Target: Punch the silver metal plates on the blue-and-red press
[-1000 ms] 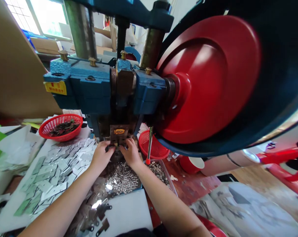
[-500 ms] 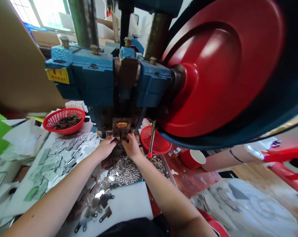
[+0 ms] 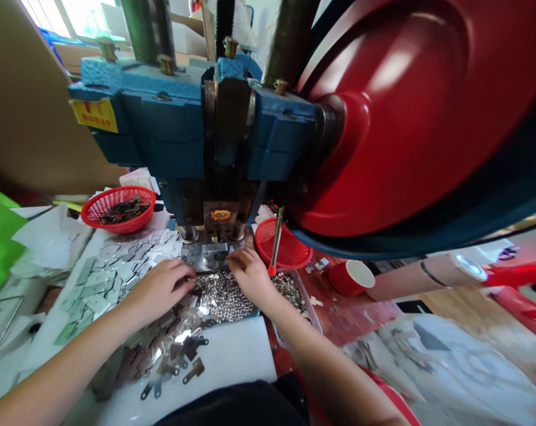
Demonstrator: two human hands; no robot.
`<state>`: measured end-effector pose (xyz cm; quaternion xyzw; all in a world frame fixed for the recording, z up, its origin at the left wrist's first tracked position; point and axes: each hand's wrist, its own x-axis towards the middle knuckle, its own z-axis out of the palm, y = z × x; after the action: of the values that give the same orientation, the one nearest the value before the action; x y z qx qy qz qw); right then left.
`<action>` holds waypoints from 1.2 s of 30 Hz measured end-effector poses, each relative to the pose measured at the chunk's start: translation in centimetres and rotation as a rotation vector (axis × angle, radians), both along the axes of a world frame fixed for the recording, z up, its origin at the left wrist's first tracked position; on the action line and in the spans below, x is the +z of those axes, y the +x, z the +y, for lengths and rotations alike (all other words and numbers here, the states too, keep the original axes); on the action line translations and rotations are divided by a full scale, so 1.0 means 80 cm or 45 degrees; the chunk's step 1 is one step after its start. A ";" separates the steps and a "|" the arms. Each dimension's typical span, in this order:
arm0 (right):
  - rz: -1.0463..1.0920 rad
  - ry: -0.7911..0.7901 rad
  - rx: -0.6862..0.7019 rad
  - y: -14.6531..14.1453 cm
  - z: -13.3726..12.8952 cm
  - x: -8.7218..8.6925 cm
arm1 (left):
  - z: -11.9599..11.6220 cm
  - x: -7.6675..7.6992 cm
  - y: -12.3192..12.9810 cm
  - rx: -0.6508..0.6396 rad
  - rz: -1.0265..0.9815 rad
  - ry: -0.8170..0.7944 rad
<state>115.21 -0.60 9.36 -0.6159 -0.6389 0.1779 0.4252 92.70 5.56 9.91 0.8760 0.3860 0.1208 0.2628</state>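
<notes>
My left hand is over the left edge of a heap of small shiny metal pieces, fingers bent, with a gap between thumb and forefinger. Nothing clear shows in it. My right hand is at the right of the heap, by the front right corner of the steel die. Its fingers are curled together and their tips are hidden, so what they hold cannot be made out. Above the die stands the blue press with its ram block. Flat metal plates with rounded tabs lie nearer to me.
Loose flat plates cover the left side. A red basket of dark pieces stands behind them. At right are another red basket, a red-tipped lever, a clear tray, a red cup and the large red flywheel.
Both hands have drawn back from under the ram, the left one down and leftward, the right one slightly toward me. The die now shows uncovered. The view has shifted a little.
</notes>
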 end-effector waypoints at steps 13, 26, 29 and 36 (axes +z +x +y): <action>-0.413 -0.261 0.338 -0.032 -0.070 -0.019 | -0.018 -0.014 -0.010 0.058 0.242 0.171; -0.740 -0.359 0.145 -0.071 -0.076 -0.026 | -0.059 -0.028 -0.020 -0.025 0.186 0.251; -0.700 -0.357 0.148 -0.065 -0.080 -0.023 | -0.058 -0.032 -0.015 -0.043 0.191 0.242; -0.650 -0.332 -0.018 -0.006 -0.071 -0.019 | -0.055 -0.036 -0.016 -0.064 0.183 0.169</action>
<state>114.77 -6.29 7.81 -0.6946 -0.6928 0.0948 0.1691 91.42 1.15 7.00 0.9074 0.3728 0.0764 0.1786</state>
